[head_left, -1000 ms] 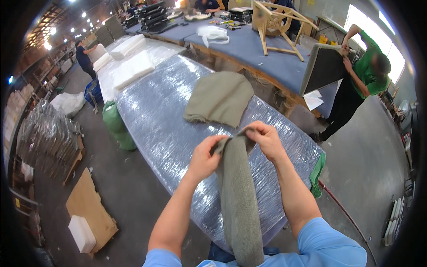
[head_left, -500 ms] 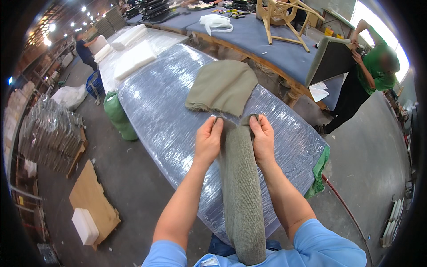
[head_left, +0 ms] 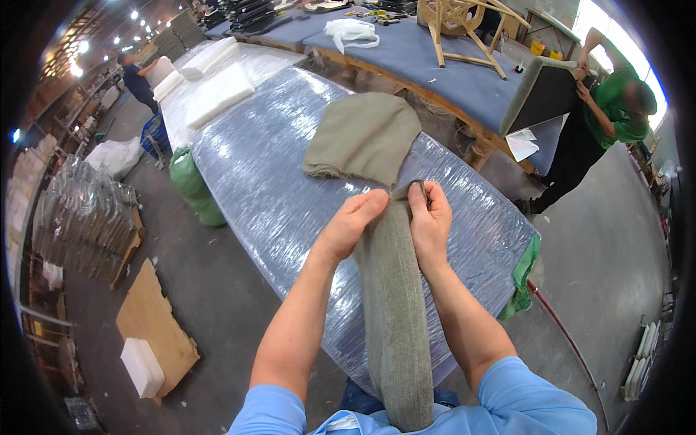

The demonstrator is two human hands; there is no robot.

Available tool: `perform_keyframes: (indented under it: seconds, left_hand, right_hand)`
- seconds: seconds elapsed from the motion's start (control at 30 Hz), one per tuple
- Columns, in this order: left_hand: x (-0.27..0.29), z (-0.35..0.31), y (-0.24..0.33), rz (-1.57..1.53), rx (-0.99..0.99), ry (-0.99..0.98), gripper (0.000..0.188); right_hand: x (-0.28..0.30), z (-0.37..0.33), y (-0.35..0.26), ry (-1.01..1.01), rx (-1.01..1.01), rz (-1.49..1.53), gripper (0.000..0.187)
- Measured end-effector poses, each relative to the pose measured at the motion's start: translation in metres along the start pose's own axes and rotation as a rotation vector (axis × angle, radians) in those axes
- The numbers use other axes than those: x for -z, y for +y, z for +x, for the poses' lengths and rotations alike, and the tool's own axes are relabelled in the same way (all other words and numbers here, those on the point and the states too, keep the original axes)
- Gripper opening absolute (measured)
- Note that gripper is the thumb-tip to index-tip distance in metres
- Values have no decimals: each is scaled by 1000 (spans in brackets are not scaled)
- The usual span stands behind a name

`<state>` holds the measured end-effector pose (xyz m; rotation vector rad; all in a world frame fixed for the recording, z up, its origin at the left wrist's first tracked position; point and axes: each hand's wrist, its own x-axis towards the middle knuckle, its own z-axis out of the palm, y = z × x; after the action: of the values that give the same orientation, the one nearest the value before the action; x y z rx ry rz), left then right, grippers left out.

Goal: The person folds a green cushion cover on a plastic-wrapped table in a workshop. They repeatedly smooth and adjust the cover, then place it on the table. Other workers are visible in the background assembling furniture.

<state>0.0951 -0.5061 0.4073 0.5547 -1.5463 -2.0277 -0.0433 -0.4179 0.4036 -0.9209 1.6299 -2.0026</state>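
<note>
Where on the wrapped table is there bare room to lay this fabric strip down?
Bare wrap lies left of the hands, between the folded cover and the table edge, and right of the right hand. The far end is crowded with foam slabs.

Fabric strip lies on wrapped table, between both hands. Folded cover at 12 o'clock behind it. Foam slabs at 11 o'clock.

Lower end of the grey-green fabric strip is cut off by the frame's bottom edge. Its top edge is covered by the right hand. Distant shelf contents are too small to identify.
</note>
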Motion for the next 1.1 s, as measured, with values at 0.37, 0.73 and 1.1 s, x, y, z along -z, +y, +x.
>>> perform_keyframes:
  seconds: [0.37,0.73,1.1]
  left_hand:
    - [-24,-8,-2,-11,44,66,40]
    - [-39,-4,-3,100,-20,309,38]
    - [-36,-18,4,214,-41,529,52]
  right_hand:
    - [-19,47,10,1,-146,-10,53]
    - [-25,46,18,28,-101,-273,53]
    - [-50,42,30,-5,-91,-302,52]
